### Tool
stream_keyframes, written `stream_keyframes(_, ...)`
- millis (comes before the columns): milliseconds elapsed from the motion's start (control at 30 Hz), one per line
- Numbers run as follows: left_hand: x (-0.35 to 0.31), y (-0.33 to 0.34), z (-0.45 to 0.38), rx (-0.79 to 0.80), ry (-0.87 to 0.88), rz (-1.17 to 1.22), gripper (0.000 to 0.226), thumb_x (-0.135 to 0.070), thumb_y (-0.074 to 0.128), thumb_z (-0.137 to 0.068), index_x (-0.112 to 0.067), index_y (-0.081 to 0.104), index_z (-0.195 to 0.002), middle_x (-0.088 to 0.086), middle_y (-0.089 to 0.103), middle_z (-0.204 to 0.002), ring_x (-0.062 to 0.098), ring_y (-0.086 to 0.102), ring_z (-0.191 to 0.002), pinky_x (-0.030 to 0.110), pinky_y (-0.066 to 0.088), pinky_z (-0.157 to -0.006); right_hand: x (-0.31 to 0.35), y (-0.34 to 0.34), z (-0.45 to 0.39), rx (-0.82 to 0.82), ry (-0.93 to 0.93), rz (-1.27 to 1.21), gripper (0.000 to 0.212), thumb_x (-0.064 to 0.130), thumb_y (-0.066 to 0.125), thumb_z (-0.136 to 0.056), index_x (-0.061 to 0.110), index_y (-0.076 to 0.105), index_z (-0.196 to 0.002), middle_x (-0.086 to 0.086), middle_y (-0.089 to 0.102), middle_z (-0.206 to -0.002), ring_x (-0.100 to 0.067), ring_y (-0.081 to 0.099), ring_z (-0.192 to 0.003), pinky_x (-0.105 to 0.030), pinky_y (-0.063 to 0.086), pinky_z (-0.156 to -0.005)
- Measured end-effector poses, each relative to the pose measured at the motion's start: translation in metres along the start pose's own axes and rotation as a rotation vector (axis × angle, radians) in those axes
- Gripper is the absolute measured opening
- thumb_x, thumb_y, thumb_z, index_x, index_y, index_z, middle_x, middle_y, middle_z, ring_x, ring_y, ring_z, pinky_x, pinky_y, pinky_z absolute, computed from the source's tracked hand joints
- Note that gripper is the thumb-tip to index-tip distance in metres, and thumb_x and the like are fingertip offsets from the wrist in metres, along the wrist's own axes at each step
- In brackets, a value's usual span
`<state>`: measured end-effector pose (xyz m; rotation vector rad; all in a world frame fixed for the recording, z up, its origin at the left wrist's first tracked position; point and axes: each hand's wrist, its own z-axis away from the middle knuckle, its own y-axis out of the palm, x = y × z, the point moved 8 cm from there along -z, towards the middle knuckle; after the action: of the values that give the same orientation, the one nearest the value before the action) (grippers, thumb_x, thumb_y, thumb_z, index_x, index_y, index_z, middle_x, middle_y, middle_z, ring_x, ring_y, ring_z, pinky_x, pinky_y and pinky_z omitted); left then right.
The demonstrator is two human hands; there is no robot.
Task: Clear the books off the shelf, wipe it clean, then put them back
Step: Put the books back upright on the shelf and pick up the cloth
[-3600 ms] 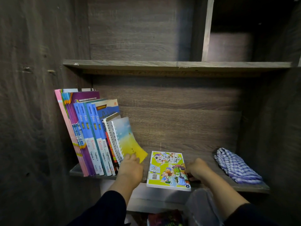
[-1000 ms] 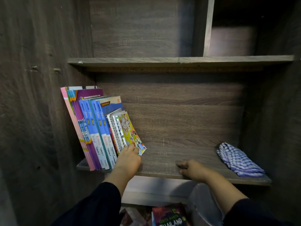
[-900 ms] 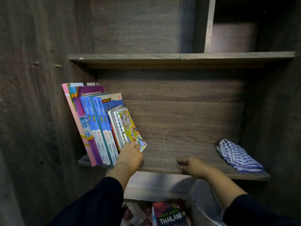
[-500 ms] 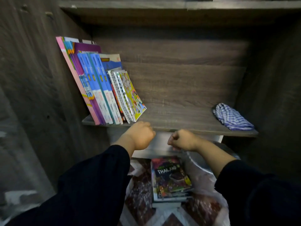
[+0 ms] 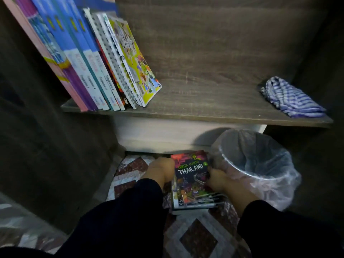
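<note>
Though blurred, both hands (image 5: 189,175) flank the floor book stack (image 5: 191,185).

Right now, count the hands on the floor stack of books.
2. The left hand holds the stack at its left edge; the right hand holds its right edge, beside the bin. Fingertips are hidden.

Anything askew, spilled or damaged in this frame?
Nothing spilled or damaged. The row of books on the shelf leans left against the side wall instead of standing upright. The checked cloth lies crumpled at the shelf's right end. More books sit stacked on the floor.
</note>
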<state>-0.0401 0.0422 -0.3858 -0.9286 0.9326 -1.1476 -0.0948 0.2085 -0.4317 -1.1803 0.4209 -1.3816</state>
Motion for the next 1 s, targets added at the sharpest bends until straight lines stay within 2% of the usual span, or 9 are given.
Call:
stream_keyframes(100, 0.001, 0.025, -0.015, 0.072, -0.040, 0.253, 0.032, -0.030, 0.047, -0.096, -0.008, 0.062, -0.115, 0.016, 0.061, -0.120, 0.030, 0.059, -0.108, 0.034, 0.046, -0.089, -0.009, 0.007, -0.018, -0.060, 0.032, -0.071, 0.057, 0.047, 0.061, -0.083, 0.015, 0.049, -0.128, -0.014, 0.062, -0.125, -0.028, 0.061, -0.113, -0.032, 0.048, -0.095)
stream_keyframes(233, 0.002, 0.046, -0.028, 0.100, -0.120, 0.566, 0.032, -0.022, 0.055, -0.095, -0.003, 0.059, -0.121, 0.013, 0.060, -0.123, 0.027, 0.058, -0.111, 0.032, 0.044, -0.094, -0.012, 0.008, -0.038, -0.102, 0.171, 0.025, 0.065, 0.040, 0.059, -0.085, -0.001, 0.042, -0.132, -0.020, 0.054, -0.133, -0.032, 0.054, -0.122, -0.036, 0.044, -0.101)
stream_keyframes(300, 0.003, 0.057, -0.031, 0.088, -0.169, 0.739, 0.037, -0.023, 0.061, -0.092, -0.003, 0.057, -0.123, 0.011, 0.060, -0.125, 0.027, 0.058, -0.112, 0.034, 0.045, -0.099, -0.010, 0.011, -0.042, -0.078, 0.219, 0.049, 0.064, 0.041, 0.059, -0.083, 0.004, 0.046, -0.134, -0.018, 0.052, -0.135, -0.032, 0.050, -0.125, -0.036, 0.042, -0.103)
stream_keyframes(433, 0.005, 0.075, -0.026, 0.068, -0.282, 0.938, 0.035, -0.007, 0.068, -0.084, -0.001, 0.061, -0.118, 0.013, 0.064, -0.120, 0.028, 0.061, -0.109, 0.035, 0.046, -0.095, -0.019, 0.027, -0.046, -0.049, 0.354, -0.015, 0.080, 0.061, 0.059, -0.070, 0.017, 0.047, -0.136, -0.011, 0.044, -0.139, -0.035, 0.042, -0.125, -0.041, 0.038, -0.103)
stream_keyframes(567, 0.018, 0.086, -0.020, 0.032, -0.404, 1.132, 0.040, 0.001, 0.073, -0.076, -0.001, 0.064, -0.114, 0.014, 0.067, -0.116, 0.029, 0.063, -0.106, 0.042, 0.048, -0.098, -0.022, 0.041, -0.032, -0.111, 0.434, -0.136, 0.105, 0.073, 0.057, -0.068, 0.003, 0.031, -0.142, -0.016, 0.039, -0.142, -0.035, 0.042, -0.129, -0.042, 0.037, -0.104)
stream_keyframes(700, 0.024, 0.091, -0.011, 0.034, -0.486, 1.219, 0.033, -0.002, 0.073, -0.077, 0.001, 0.064, -0.109, 0.011, 0.068, -0.106, 0.026, 0.064, -0.096, 0.034, 0.050, -0.088, -0.036, 0.041, -0.020, -0.190, 0.477, -0.320, 0.074, 0.056, 0.065, -0.075, 0.006, 0.054, -0.129, -0.017, 0.054, -0.132, -0.032, 0.052, -0.122, -0.035, 0.043, -0.100)
stream_keyframes(767, 0.027, 0.095, -0.009, 0.037, -0.511, 1.273, 0.027, -0.003, 0.070, -0.080, 0.001, 0.065, -0.106, 0.014, 0.067, -0.101, 0.027, 0.064, -0.090, 0.036, 0.051, -0.083, -0.038, 0.044, -0.016, -0.184, 0.486, -0.453, 0.060, 0.050, 0.066, -0.074, 0.009, 0.063, -0.118, -0.015, 0.061, -0.124, -0.032, 0.058, -0.113, -0.035, 0.048, -0.098)
stream_keyframes(867, 0.027, 0.103, -0.006, 0.067, -0.535, 1.348, 0.013, -0.002, 0.069, -0.081, 0.001, 0.066, -0.093, 0.020, 0.069, -0.099, 0.032, 0.067, -0.087, 0.045, 0.055, -0.084, -0.043, 0.054, -0.009, -0.225, 0.502, -0.690, 0.055, 0.040, 0.074, -0.070, 0.004, 0.066, -0.110, -0.016, 0.068, -0.109, -0.032, 0.065, -0.099, -0.038, 0.052, -0.090)
stream_keyframes(1000, 0.028, 0.110, -0.006, 0.061, -0.531, 1.349, 0.019, -0.004, 0.070, -0.080, 0.003, 0.065, -0.097, 0.022, 0.070, -0.097, 0.035, 0.069, -0.088, 0.052, 0.056, -0.081, -0.037, 0.054, 0.010, -0.228, 0.297, -0.800, 0.018, 0.017, 0.072, -0.081, 0.012, 0.061, -0.094, -0.006, 0.065, -0.089, -0.023, 0.061, -0.082, -0.029, 0.047, -0.076)
